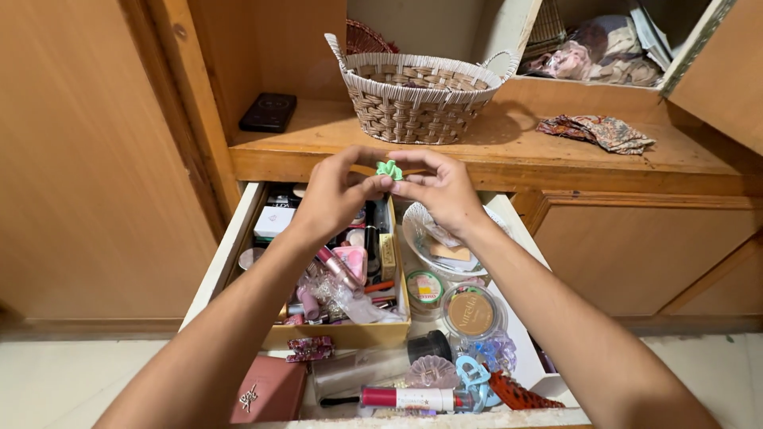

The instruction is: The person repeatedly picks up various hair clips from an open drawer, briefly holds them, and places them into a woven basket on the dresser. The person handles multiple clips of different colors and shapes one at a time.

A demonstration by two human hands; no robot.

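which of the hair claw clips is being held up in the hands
The small green clip, pinched between both hands; the blue and orange-brown clips lie in the drawer.

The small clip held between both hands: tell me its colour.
The clip is light green, seen best in the head view, pinched between the left hand and right hand.

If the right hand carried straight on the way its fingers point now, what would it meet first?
The right hand points leftward, so it would first meet the left hand, already pinching the same small green clip; depth is hard to judge.
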